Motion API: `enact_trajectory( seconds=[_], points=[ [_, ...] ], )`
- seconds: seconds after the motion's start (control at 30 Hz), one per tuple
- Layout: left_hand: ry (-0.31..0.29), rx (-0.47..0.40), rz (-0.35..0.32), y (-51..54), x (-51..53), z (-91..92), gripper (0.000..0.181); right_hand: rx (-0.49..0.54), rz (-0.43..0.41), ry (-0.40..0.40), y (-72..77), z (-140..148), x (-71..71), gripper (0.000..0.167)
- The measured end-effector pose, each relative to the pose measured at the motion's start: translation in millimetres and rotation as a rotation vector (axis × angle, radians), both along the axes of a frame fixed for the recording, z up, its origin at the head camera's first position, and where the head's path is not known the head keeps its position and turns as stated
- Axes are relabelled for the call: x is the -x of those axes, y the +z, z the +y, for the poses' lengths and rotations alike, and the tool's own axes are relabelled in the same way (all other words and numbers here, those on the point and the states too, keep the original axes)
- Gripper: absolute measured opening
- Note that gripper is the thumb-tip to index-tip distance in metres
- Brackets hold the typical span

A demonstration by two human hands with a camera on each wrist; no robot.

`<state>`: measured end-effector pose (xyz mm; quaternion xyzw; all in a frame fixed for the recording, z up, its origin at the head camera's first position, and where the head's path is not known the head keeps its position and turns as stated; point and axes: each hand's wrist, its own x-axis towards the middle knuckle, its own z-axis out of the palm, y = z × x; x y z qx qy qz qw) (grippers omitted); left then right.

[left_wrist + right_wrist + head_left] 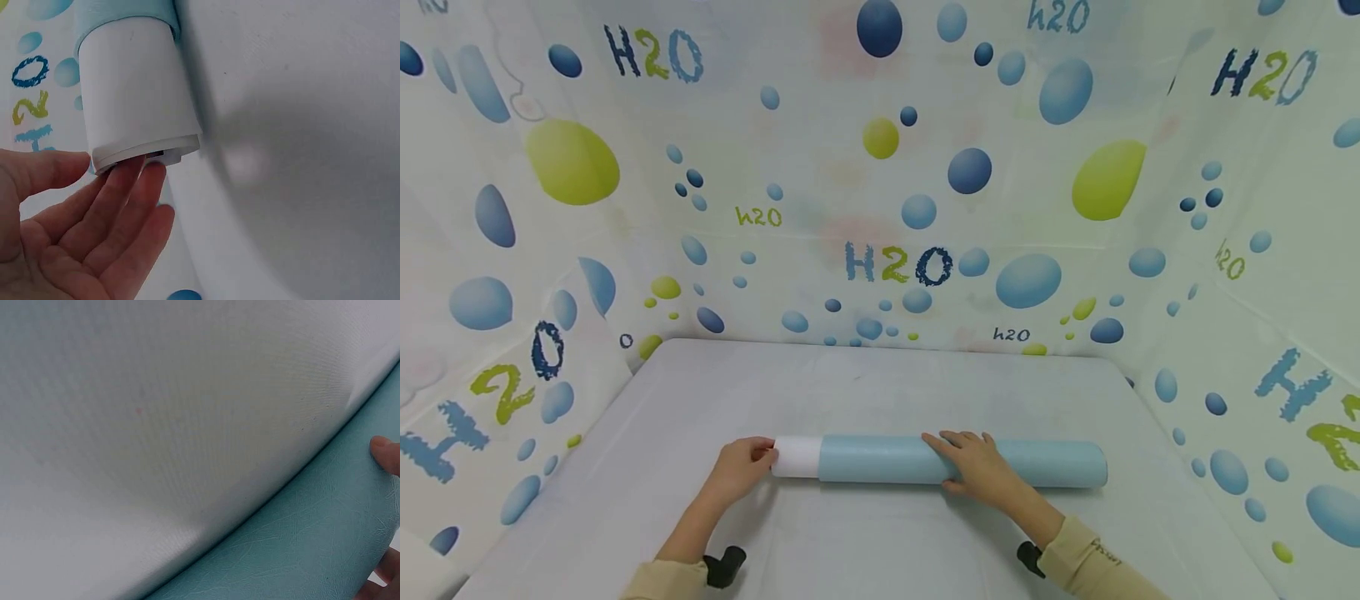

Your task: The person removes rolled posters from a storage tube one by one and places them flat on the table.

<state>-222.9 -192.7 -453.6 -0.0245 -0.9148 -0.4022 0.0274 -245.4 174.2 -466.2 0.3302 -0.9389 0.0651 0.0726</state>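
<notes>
A long light blue roll (880, 460) lies crosswise on the white table, its surface finely creased in the right wrist view. From its left end sticks out a white tube (796, 457), whose open rim faces my left hand (745, 468). That hand pinches the rim: in the left wrist view the thumb (59, 170) is at the outer edge and fingertips reach just inside the opening. Around the middle of the roll my right hand (981, 471) is curved, thumb on the near side and fingers over the top. What lies inside the tube is mostly hidden.
The white tabletop (865, 542) extends around the roll. A white curtain (820, 167) with blue and green dots and H2O lettering hangs behind and on both sides. Dark straps (726, 567) sit at both wrists, by the beige sleeves (1097, 558).
</notes>
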Motion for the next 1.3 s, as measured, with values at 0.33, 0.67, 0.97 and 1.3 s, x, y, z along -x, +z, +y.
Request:
enact_trajectory(
  seconds=[0.33,0.67,0.97,1.3],
  points=[
    [-0.017,0.418,0.222,8.8,-7.2,16.5,0.048,-0.020,0.025,0.010,0.9,1,-1.1,0.072],
    [-0.253,0.581,0.346,1.5,-5.8,36.2,0.069,-0.020,0.030,0.015,0.3,0,-0.2,0.072],
    [-0.336,0.611,0.323,-4.2,-3.1,47.0,0.066,-0.012,0.020,0.011,-0.7,0,0.7,0.073],
    [-0.293,0.713,0.352,-8.9,2.2,51.7,0.064,0.006,-0.016,0.006,1.8,1,0.2,0.072]
  ],
)
